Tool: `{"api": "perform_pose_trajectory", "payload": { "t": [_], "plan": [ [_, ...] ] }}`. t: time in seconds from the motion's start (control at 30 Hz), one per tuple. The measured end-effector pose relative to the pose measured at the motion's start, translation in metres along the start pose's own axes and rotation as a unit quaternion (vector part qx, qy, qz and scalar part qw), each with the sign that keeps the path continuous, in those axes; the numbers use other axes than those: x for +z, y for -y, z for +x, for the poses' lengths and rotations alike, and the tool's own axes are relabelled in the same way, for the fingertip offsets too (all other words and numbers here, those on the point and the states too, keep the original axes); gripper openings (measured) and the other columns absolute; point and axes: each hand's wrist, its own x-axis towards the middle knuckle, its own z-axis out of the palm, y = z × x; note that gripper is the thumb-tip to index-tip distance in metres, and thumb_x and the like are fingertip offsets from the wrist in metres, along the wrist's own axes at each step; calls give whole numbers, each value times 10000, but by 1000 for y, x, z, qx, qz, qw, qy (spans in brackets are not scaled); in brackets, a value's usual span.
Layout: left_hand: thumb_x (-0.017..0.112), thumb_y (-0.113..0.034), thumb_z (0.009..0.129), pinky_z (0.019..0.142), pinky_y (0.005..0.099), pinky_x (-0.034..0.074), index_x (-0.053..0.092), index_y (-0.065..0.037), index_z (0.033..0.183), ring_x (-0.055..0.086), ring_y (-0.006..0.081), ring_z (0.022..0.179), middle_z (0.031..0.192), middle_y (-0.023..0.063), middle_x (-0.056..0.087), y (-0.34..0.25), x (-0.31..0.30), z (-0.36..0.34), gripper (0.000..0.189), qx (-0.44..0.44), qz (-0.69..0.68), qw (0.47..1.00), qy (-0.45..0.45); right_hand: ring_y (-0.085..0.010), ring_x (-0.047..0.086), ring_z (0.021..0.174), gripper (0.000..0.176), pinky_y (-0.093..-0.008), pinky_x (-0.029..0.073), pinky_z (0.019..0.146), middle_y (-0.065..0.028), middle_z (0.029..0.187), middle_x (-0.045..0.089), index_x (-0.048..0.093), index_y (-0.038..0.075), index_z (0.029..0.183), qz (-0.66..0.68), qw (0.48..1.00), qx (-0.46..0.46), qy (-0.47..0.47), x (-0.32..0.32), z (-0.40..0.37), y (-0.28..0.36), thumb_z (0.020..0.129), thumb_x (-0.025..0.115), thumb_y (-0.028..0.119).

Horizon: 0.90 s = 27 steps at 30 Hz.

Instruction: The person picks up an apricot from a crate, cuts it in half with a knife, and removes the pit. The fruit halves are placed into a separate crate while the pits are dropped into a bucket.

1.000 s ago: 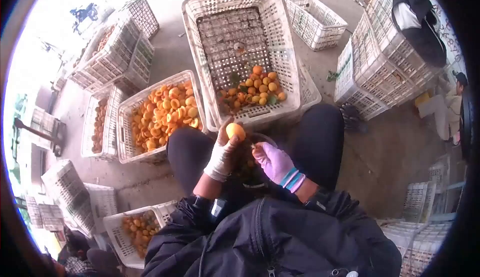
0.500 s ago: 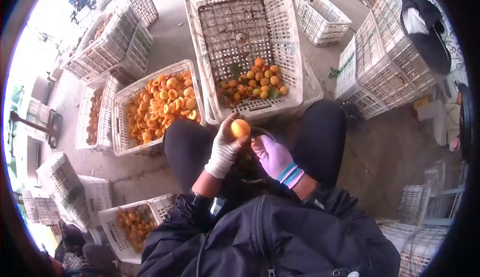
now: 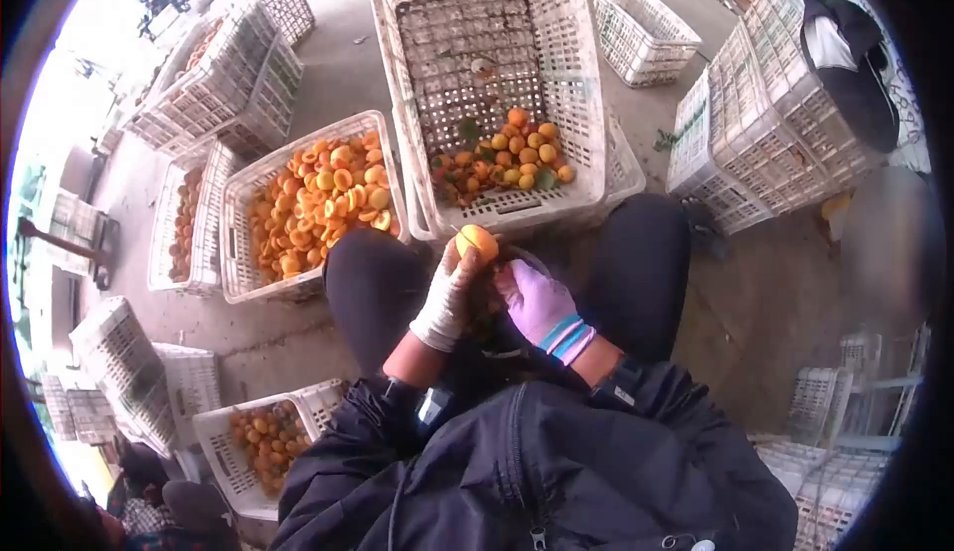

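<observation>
An orange apricot [image 3: 478,243] is held up between the fingers of my left hand [image 3: 447,296], which wears a white glove. Just to its right, my right hand [image 3: 538,302] in a pink-purple glove has its fingers closed near the fruit; whatever they hold is too small to make out. Past my hands, a large white crate [image 3: 586,104] holds whole apricots [image 3: 527,154] and some leaves at its near end. Left of my knee, another crate [image 3: 235,253] is filled with halved apricots [image 3: 323,193].
Stacked crates [image 3: 224,84] stand at the far left and more crates [image 3: 765,104] at the right, with dark clothing [image 3: 855,84] on top. At lower left a crate [image 3: 221,457] holds whole apricots. Part of a person [image 3: 149,501] shows beside it.
The apricot in my left hand has turned and risen slightly. My right hand has shifted a little left and down. A blurred shape has appeared at the right edge.
</observation>
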Motion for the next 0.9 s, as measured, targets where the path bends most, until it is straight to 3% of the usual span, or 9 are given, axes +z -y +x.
{"api": "perform_pose_trajectory", "payload": {
  "t": [0.07, 0.1, 0.2, 0.27, 0.37, 0.4, 0.6, 0.9],
  "plan": [
    [672, -401, 886, 891, 315, 481, 457, -81, 1287, 565, 191, 1041, 1161, 76, 575, -4, 10, -4, 556, 31, 129, 990, -52, -392, 643, 799, 208, -476, 516, 687, -179, 897, 672, 579, 82, 1021, -3, 1000, 5, -3, -2, 0, 2, 922, 549, 263],
    [672, -401, 886, 891, 315, 481, 457, -81, 1287, 565, 191, 1041, 1161, 76, 575, -3, 10, -3, 556, 31, 128, 990, -52, -392, 643, 799, 204, -477, 516, 683, -179, 904, 671, 580, 88, 1023, -13, 1000, 18, 13, -2, 0, 2, 915, 554, 259],
    [677, -417, 874, 940, 343, 456, 493, -67, 1249, 560, 219, 1071, 1161, 94, 585, -1, 3, 0, 545, 15, 65, 997, -49, -389, 643, 795, 191, -478, 513, 671, -176, 904, 670, 580, 95, 1010, -12, 1000, 18, 23, 2, 0, 0, 902, 564, 252],
    [663, -456, 863, 1000, 404, 420, 517, -52, 1218, 553, 274, 1103, 1158, 122, 594, 2, -2, 3, 558, -58, -162, 985, -32, -387, 642, 791, 182, -479, 511, 663, -174, 897, 670, 579, 97, 996, 2, 1000, 6, 17, 5, 0, -2, 896, 569, 249],
    [641, -487, 857, 1043, 454, 383, 537, -21, 1182, 539, 325, 1135, 1151, 152, 601, -4, 2, -1, 578, -28, -178, 981, -74, -379, 641, 786, 169, -480, 506, 653, -169, 879, 667, 569, 93, 966, 3, 1000, -23, 12, 8, 0, -3, 894, 576, 245],
    [637, -500, 846, 1084, 468, 335, 530, 4, 1175, 526, 349, 1158, 1157, 168, 602, -4, -1, 1, 611, -40, -204, 978, -30, -377, 639, 786, 163, -477, 505, 653, -167, 868, 664, 561, 91, 957, 0, 1000, -27, 11, 9, 0, -3, 891, 579, 240],
    [668, -492, 806, 1130, 484, 256, 510, 22, 1125, 454, 406, 1211, 1122, 210, 575, -4, -8, 2, 625, -35, -273, 961, 22, -369, 637, 801, 160, -464, 504, 652, -161, 872, 656, 544, 88, 945, -15, 998, -47, 27, 2, -3, 0, 892, 582, 234],
    [656, -466, 811, 1115, 531, 273, 490, 28, 1145, 432, 426, 1200, 1156, 228, 528, -4, -7, 1, 618, -63, -354, 931, -58, -365, 636, 823, 148, -456, 509, 667, -147, 903, 653, 543, 77, 925, -23, 997, -69, 23, -1, -15, -16, 874, 584, 210]
  ]
}}
